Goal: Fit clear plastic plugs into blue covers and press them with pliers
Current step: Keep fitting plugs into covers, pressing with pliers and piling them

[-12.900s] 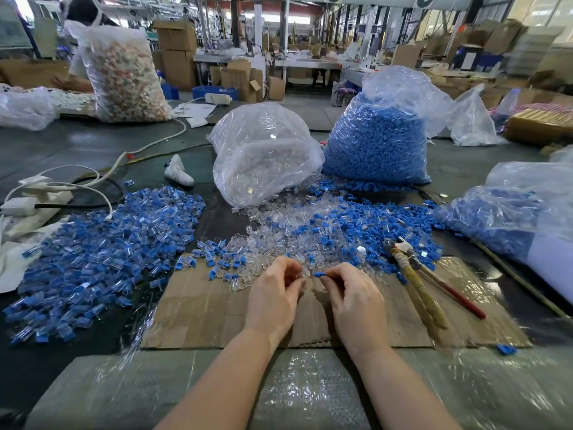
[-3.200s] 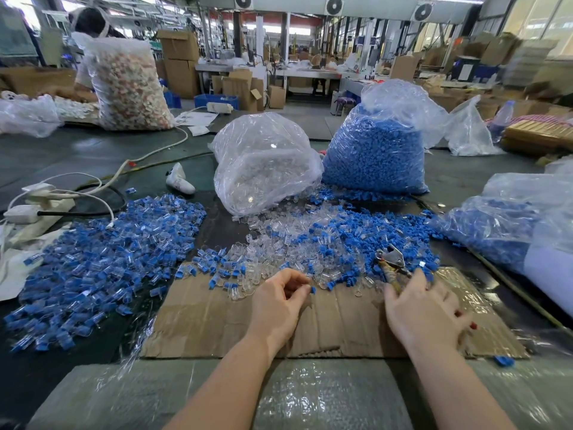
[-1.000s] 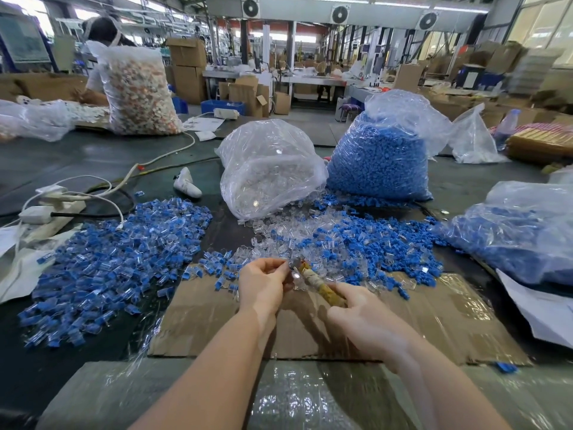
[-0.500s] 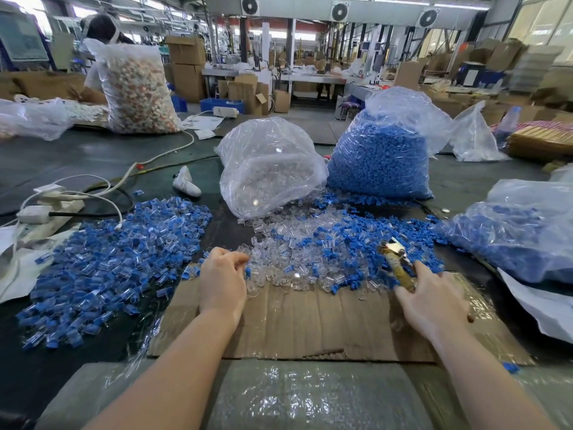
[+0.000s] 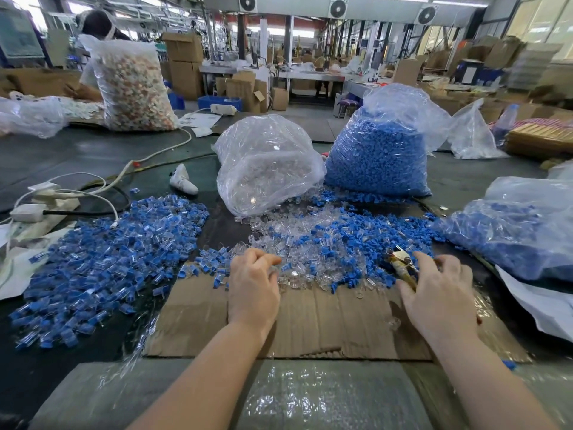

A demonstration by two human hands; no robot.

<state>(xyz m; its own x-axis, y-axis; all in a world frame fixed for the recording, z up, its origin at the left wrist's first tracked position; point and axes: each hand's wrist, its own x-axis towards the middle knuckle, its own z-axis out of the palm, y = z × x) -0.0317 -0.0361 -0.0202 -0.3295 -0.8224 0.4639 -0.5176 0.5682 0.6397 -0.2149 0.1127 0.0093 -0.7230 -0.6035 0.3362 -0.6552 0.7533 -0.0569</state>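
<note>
Left hand [image 5: 252, 285] with fingers curled into loose clear plastic plugs [image 5: 297, 243] mixed among blue covers [image 5: 366, 234] on the bench, right hand [image 5: 440, 293] spread over the pliers [image 5: 401, 265]; picking step, next needing one plug and cover pinched together.

The covers [image 5: 369, 234] are bright blue, the plugs [image 5: 291, 225] colourless and see-through, the two mixed in a speckled blue-and-clear heap. The pile [image 5: 102, 259] on the left is blue shot through with clear glints. One clear bag [image 5: 266, 162] looks whitish with its plugs; another bag [image 5: 378, 159] shows solid blue. A far sack [image 5: 133, 88] is mottled cream, orange and pink. The cardboard [image 5: 310, 318] is plain brown with faint ribbing. The table [image 5: 93, 150] is dark grey-green. The pliers [image 5: 401, 263] have silvery tips and yellowish-wrapped handles. The cables [image 5: 77, 187] are white. The crate [image 5: 217, 102] is blue.
</note>
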